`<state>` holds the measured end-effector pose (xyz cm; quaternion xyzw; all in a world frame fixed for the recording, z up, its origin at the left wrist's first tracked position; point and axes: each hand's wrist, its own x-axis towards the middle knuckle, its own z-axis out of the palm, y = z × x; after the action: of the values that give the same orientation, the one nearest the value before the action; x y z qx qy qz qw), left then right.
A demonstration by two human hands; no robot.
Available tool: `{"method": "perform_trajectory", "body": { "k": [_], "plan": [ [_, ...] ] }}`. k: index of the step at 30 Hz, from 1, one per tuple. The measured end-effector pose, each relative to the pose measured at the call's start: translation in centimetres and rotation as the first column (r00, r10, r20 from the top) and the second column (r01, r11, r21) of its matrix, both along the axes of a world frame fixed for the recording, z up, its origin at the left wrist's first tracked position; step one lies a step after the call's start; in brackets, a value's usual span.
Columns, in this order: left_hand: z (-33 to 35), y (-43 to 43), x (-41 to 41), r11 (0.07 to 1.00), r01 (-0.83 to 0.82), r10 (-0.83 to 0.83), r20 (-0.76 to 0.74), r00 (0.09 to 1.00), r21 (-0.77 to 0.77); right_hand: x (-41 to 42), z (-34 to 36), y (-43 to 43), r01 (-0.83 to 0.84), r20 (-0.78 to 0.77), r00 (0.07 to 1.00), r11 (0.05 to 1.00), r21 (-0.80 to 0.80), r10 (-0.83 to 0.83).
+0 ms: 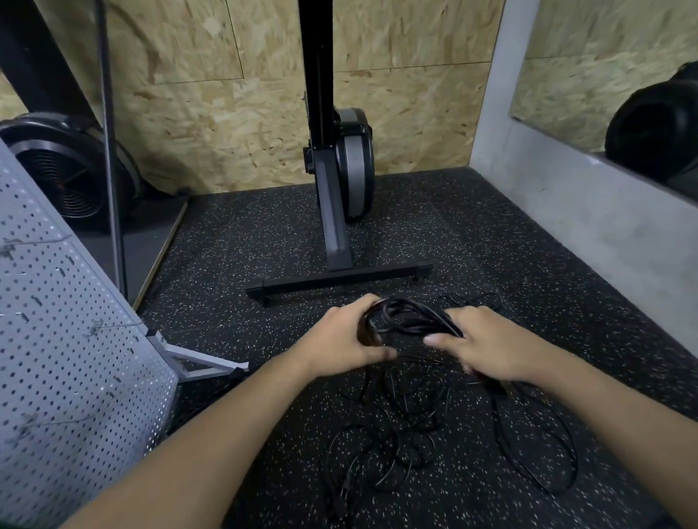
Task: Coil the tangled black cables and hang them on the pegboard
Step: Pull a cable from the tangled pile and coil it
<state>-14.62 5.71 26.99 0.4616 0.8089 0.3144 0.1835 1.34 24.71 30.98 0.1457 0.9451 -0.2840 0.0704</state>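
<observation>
While both hands hold the half-wound coil up, left hand curled round one end and right hand pinching the other, the loose cables sprawl on the floor right below, and the pegboard stands off to the left, nearer the left hand.

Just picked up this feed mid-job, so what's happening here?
A person holds a part-wound coil of black cable, left hand at one end, right hand at the other. More cable lies in loose tangled loops on the speckled floor below. The grey pegboard stands at the left, with no cable on it yet.
</observation>
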Motion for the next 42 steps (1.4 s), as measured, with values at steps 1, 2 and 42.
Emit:
{"method": "perform_trajectory", "body": {
  "k": [1,2,42],
  "plan": [
    [-0.4,-0.2,-0.4,0.999,-0.053,0.052,0.037,0.998,0.008,0.1,0.1,0.2,0.033,-0.032,0.999,0.999,-0.042,-0.035],
    [-0.5,-0.4,-0.5,0.993,-0.119,0.115,0.121,0.986,0.027,0.1,0.2,0.3,0.066,-0.06,0.996,0.994,-0.083,-0.071],
    [-1.6,1.8,3.8,0.971,0.204,-0.164,0.276,0.947,-0.122,-1.4,1.3,-1.3,-0.042,-0.286,0.849,0.483,-0.875,-0.445]
  ]
}}
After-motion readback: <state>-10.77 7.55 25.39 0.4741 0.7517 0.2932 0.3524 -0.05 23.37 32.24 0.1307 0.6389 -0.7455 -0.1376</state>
